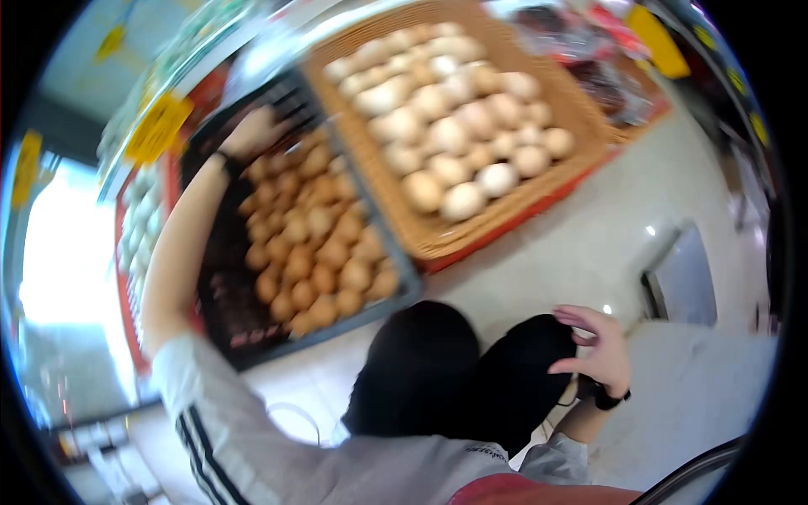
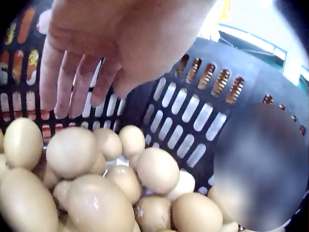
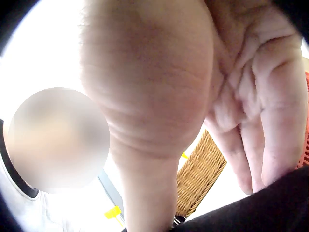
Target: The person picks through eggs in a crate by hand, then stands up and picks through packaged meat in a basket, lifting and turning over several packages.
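My left hand (image 1: 255,133) reaches into the far end of a black plastic crate (image 1: 231,311) of brown eggs (image 1: 316,240). In the left wrist view its fingers (image 2: 72,89) point down just above the eggs (image 2: 72,152), nothing held. The crate's slotted wall (image 2: 186,113) rises behind them. Over my right knee, my right hand (image 1: 598,349) is held with thumb and fingers spread apart and nothing between them. The right wrist view shows its palm (image 3: 149,72) large and close, fingers loosely extended.
A wicker basket (image 1: 396,194) of paler eggs (image 1: 454,118) stands right of the crate. To the left, a red crate (image 1: 126,324) holds pale eggs (image 1: 139,219). Yellow tags (image 1: 160,128) hang nearby. Bagged goods (image 1: 581,67) lie beyond the basket. My knees (image 1: 429,345) are close to the crate.
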The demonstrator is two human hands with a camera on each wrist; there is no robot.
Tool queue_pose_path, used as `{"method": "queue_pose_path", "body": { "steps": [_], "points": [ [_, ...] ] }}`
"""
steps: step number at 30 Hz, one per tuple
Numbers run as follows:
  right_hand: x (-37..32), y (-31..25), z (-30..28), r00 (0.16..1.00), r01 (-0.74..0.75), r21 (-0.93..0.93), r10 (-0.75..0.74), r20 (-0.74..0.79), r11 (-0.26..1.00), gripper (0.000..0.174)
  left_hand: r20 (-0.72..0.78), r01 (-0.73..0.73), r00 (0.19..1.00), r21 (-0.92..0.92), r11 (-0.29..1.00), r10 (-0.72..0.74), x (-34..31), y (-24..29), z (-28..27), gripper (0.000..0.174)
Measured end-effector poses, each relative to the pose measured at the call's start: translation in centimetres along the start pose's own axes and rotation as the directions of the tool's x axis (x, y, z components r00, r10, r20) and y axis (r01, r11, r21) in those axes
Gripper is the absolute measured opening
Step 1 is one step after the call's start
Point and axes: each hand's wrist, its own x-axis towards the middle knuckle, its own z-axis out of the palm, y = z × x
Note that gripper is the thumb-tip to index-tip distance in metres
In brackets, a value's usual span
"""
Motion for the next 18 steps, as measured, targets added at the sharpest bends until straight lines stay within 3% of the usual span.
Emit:
{"method": "queue_pose_path", "body": {
  "steps": [1,4,10,14,15,18],
  "points": [
    [0.3,0.3,0.1,1.0,0.003,-0.016,-0.003,0.002,1.0,0.098,-0.039,-0.023,0.999,0.077,0.997,0.026,0.1,-1.4,0.0,0.039],
    [0.9,0.4,0.3,1.0,0.025,-0.039,-0.025,0.009,0.999,0.102,0.211,0.217,0.954,0.002,0.976,-0.212,-2.6,1.8,-2.3,0.045],
    [1.8,-0.3,0.4,1.0,-0.011,-0.094,0.012,0.014,0.995,0.105,0.343,0.045,0.931,0.229,0.972,-0.124,-0.7,0.5,-1.0,0.051],
    [2.0,-0.1,0.5,1.0,0.0,-0.087,0.002,0.015,0.996,0.106,0.306,-0.002,0.95,0.206,0.979,-0.062,-0.2,-1.0,-0.2,0.045],
    [2.0,0.0,0.5,1.0,-0.001,-0.084,0.002,0.014,0.996,0.106,0.266,0.108,0.953,0.143,0.984,-0.143,-0.7,0.0,-0.4,0.041],
    [2.2,0.1,0.5,1.0,-0.001,-0.084,0.003,0.015,0.996,0.106,0.253,0.219,0.937,0.108,0.97,-0.24,-0.6,0.3,-0.3,0.038]
  ]
}}
